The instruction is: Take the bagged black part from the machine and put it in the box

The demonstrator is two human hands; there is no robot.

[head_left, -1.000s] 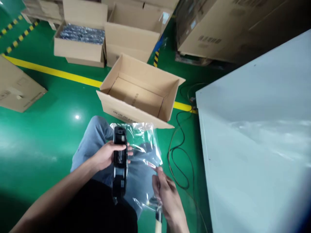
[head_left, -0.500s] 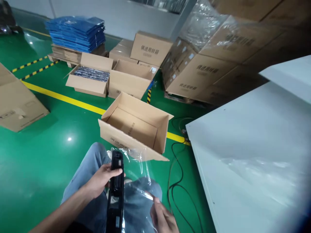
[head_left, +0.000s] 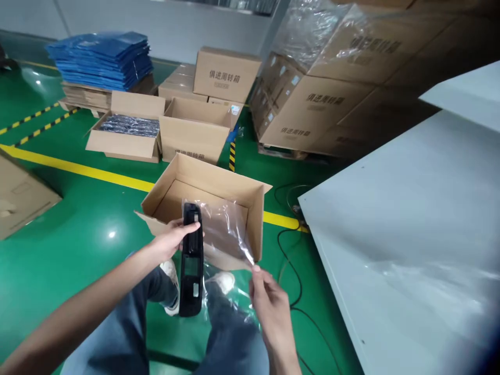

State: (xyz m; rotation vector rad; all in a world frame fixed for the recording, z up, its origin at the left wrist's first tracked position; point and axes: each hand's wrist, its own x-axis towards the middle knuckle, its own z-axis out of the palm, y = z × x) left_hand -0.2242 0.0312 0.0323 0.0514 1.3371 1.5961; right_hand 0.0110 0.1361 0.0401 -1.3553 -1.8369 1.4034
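The black part (head_left: 191,260) is long and narrow. Its long axis runs nearly straight up and down in the view, with the top end pointing away toward the open box (head_left: 203,200) and the lower end hanging down between the person's knees. It is held in the air in front of the box, above the green floor (head_left: 70,229).

The left hand (head_left: 174,239) grips the part near its top end. The thumb lies across the front and the fingers wrap behind, so the hand is closed on it. The left forearm comes in from the lower left, reaching up and to the right.

A clear bag (head_left: 224,234) spreads out to the right of the part, touching its upper right edge and hanging in front of the box's inner wall. The right hand (head_left: 269,302) pinches the bag's lower right corner between thumb and fingertips, closed narrow on the film. Its wrist comes up from the bottom edge and the back of the hand faces the camera.

A grey worktop (head_left: 410,219) fills the right side. A black cable (head_left: 291,260) lies on the floor between it and the box.
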